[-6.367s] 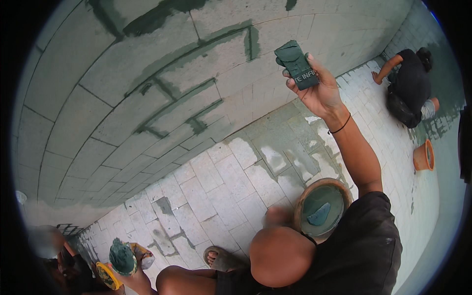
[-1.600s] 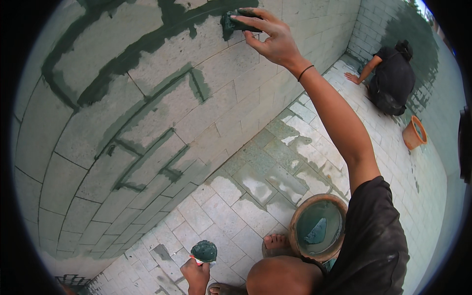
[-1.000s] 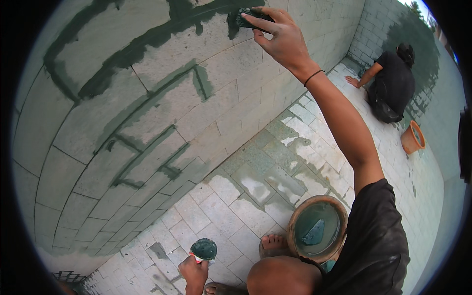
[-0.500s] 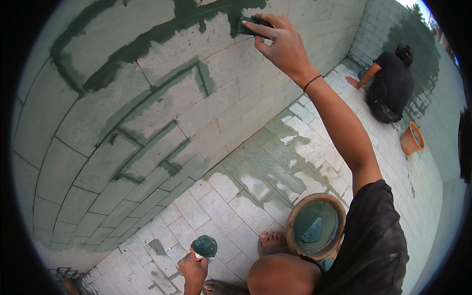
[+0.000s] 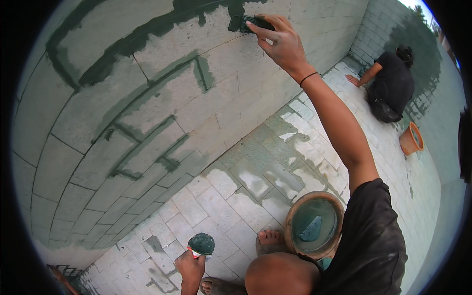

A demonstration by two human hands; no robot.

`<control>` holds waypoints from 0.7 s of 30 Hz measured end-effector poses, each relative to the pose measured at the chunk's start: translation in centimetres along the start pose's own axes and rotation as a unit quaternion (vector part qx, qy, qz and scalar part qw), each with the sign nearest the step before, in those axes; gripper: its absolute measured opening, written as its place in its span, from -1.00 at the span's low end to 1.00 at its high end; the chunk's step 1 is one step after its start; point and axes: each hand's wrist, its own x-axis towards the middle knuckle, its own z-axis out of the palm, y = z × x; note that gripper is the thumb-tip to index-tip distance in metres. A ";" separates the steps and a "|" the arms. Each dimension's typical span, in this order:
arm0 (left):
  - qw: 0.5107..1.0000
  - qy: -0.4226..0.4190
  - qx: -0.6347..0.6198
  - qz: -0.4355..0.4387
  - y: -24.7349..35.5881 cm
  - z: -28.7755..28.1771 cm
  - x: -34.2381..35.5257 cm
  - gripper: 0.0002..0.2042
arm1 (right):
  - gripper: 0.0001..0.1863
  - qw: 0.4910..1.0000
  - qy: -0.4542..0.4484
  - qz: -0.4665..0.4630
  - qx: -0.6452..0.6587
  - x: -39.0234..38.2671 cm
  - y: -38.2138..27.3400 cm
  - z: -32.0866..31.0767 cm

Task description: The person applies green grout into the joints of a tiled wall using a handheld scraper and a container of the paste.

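Note:
High on the tiled wall (image 5: 118,103), my right hand (image 5: 285,46) is closed round a small dark pad (image 5: 251,24) smeared with green paste, and presses it to a joint. Thick dark green lines of wet paste (image 5: 157,30) run along the joints to its left. Low at the bottom, my left hand (image 5: 191,268) is closed on a small cup (image 5: 201,244) of dark green paste, held over the floor. My fingers hide part of the pad and the cup's handle or side.
A round basin (image 5: 291,227) of murky water, with a blue-green cloth or sponge (image 5: 311,228) in it, stands beside my bare foot (image 5: 269,238). Farther off at right, another person (image 5: 391,83) crouches by a green-smeared wall, near an orange bucket (image 5: 411,139). Wet patches mark the tiled floor (image 5: 236,221).
My right hand and the pad have moved slightly down the wall, leaving a fresh dark green smear at the joint. The left hand with the cup has shifted slightly left. The view has shifted slightly.

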 end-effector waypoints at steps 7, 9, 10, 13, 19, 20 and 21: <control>1.000 -0.006 0.008 0.000 0.0 0.2 0.1 -0.75 | -0.60 0.999 0.005 -0.017 0.045 0.9 -2.3 0.2; 1.000 0.001 0.014 0.000 -0.2 0.2 0.0 -0.75 | -0.60 1.000 0.010 -0.021 0.010 0.4 -2.0 0.5; 1.000 0.000 0.015 -0.001 -0.2 0.1 0.0 -0.75 | -0.59 1.000 0.013 -0.023 -0.007 0.0 -1.8 0.5; 1.000 -0.003 0.019 -0.010 0.1 0.0 0.0 -0.75 | -0.58 0.999 -0.013 0.007 -0.039 -0.9 -1.5 0.2; 1.000 -0.003 0.014 -0.014 -0.3 0.0 -0.3 -0.75 | -0.59 0.998 0.010 -0.015 0.068 -1.0 -2.1 0.9; 1.000 -0.001 0.011 -0.013 -0.3 0.1 -0.2 -0.75 | -0.58 0.998 0.012 -0.010 0.060 -1.3 -1.8 1.1; 1.000 0.002 0.009 -0.011 -0.3 0.2 -0.2 -0.75 | -0.57 0.999 0.014 -0.004 0.052 -1.5 -1.6 1.3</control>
